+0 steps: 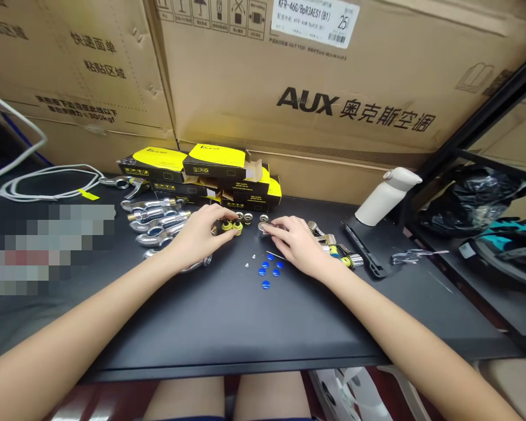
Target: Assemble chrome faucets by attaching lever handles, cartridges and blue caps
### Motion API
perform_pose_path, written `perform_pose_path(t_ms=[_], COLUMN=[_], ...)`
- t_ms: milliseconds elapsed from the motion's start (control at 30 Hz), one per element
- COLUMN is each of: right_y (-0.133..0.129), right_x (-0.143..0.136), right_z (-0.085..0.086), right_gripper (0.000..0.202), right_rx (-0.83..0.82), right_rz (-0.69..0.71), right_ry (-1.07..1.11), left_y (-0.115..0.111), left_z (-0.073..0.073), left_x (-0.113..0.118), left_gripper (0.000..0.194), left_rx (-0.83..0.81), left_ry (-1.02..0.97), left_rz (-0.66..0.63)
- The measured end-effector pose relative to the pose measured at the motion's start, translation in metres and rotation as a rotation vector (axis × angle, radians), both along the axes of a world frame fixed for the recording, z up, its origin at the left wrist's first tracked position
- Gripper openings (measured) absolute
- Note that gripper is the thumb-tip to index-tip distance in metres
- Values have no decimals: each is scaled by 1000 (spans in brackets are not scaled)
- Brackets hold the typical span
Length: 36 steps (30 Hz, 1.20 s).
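Observation:
My left hand (201,231) is over the table with thumb and forefinger apart, close beside small yellow-and-black round valve parts (233,228). Whether its fingertips touch them is hard to make out. The fingers of my right hand (296,240) are closed on a small round metal cap (263,228). Behind the hands stand a few small metal rings (248,218). Several blue discs (266,285) lie in front of my right hand, near two tiny white bits (246,265). A thin metal rod (275,255) pokes out from under that hand.
Chrome faucet bodies (151,225) lie left, and chrome handles (333,245) right. Yellow-and-black boxes (214,161) are stacked behind. A black utility knife (364,252), a white bottle (383,196) and clear plastic (409,256) stand or lie right. A white cable (48,181) is coiled left.

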State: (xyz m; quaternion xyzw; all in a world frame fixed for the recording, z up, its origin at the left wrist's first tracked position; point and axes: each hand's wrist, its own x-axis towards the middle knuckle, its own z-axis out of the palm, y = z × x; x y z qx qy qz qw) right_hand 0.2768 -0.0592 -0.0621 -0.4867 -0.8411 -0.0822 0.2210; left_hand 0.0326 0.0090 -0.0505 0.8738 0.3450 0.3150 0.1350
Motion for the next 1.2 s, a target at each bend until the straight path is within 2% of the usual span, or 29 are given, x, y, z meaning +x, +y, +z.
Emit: perform_pose_path(t_ms=[100, 233, 333, 433, 667, 800, 867, 900, 933, 1000, 1033, 1100, 1200], right_y=[1, 3, 3, 4, 15, 13, 5, -1, -8, -22, -28, -38, -42], right_x=[18, 60, 82, 87, 80, 68, 52, 41, 30, 5, -5, -22, -26], right_z=[13, 34, 42, 38, 15, 19, 26, 28, 30, 29, 28, 24, 22], right_gripper=[31, 29, 25, 21, 15, 19, 22, 23, 23, 23, 24, 25, 28], right_rx=[-29, -220, -428, -550, -299, -63, 110, 216, 285, 321, 304, 270, 273], right_rz=[-73, -319, -301, -286, -382, -423, -366, -283, -152, 111, 205, 299, 299], right_ry=[96, 182, 165, 193, 284, 358, 403, 426, 429, 386, 347, 289, 213], left_y=[-4, -9, -12, -14, -14, -18, -26, -31, -38, -51, -58, -68, -76], left_z=[4, 11, 13, 14, 13, 17, 20, 22, 23, 24, 23, 21, 19], left_x=[-1, -2, -1, -1, -1, 0, 3, 4, 6, 11, 13, 17, 19], left_gripper=[29, 26, 24, 22, 20, 19, 23, 28, 36, 49, 49, 33, 23], left_rx=[-2, 20, 50, 69, 79, 111, 81, 35, -47, -297, -428, -630, -792], left_ry=[12, -8, -29, -52, -65, -122, -196, -239, -277, -259, -228, -185, -207], left_rz=[23, 33, 40, 44, 28, 44, 58, 52, 27, -122, -209, -344, -381])
